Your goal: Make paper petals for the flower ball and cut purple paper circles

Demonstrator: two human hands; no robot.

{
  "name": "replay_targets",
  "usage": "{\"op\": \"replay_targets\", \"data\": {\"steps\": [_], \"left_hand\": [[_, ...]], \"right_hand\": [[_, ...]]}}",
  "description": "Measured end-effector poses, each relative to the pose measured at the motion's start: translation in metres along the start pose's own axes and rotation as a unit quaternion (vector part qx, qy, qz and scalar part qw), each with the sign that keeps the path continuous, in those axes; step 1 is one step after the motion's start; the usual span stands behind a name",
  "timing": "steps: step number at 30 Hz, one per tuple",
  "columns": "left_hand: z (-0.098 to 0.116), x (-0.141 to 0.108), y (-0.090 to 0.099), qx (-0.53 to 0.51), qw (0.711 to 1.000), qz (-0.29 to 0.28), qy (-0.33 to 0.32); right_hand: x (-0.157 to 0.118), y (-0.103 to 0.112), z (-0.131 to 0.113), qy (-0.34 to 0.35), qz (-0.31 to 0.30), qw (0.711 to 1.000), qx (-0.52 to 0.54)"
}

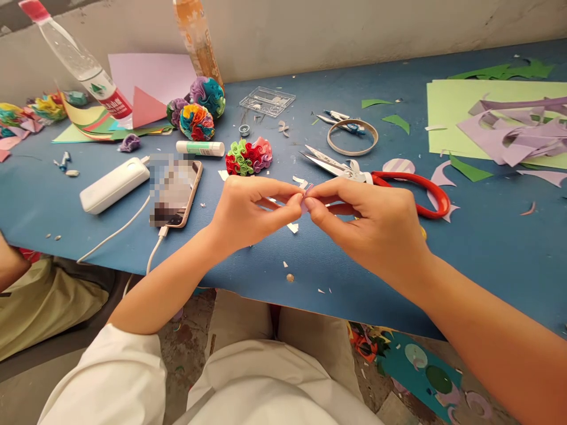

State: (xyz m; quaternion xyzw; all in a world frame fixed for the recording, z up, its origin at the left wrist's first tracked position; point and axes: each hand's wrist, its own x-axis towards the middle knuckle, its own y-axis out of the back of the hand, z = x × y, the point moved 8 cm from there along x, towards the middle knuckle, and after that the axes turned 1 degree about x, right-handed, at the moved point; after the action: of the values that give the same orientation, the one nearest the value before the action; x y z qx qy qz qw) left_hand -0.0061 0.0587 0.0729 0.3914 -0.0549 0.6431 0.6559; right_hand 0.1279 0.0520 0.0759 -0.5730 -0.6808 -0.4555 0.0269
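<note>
Between the fingertips of both hands is a small piece of purple paper [305, 200], mostly covered by the fingers. My left hand [252, 212] pinches it from the left with thumb and forefinger. From the right, my right hand [372, 218] pinches the same piece. Just beyond my left hand sits a ball of curled paper [248, 157] in red, green, pink and purple. Scissors with red handles [411, 189] lie open-bladed behind my right hand, beside a tape ring [352, 137] and a striped lilac paper circle [398, 170].
At left lie a phone [177, 192] with a cable, a white power bank [115, 186] and a glue stick [200, 148]. Finished paper balls [197, 121], a tilted water bottle [84, 65] and an orange bottle [199, 41] stand behind. Purple offcuts [509, 133] cover green sheets at right. Another person's arm [11, 262] shows at far left.
</note>
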Motion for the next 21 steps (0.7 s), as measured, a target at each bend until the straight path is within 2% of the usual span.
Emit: {"op": "replay_targets", "data": {"steps": [5,17,21], "left_hand": [[0.0041,-0.0005,0.0006,-0.003,0.999,0.007,-0.032],[0.0013,0.0003,-0.0016,-0.002,1.000,-0.009,-0.013],[-0.0005,0.0008,-0.0020,-0.018,1.000,-0.017,0.014]], "right_hand": [[0.0002,-0.0002,0.0013,0.000,0.004,1.000,-0.006],[-0.0006,-0.0008,-0.0002,0.009,0.003,1.000,-0.015],[-0.0007,-0.0018,-0.0014,0.020,0.002,1.000,-0.016]]}}
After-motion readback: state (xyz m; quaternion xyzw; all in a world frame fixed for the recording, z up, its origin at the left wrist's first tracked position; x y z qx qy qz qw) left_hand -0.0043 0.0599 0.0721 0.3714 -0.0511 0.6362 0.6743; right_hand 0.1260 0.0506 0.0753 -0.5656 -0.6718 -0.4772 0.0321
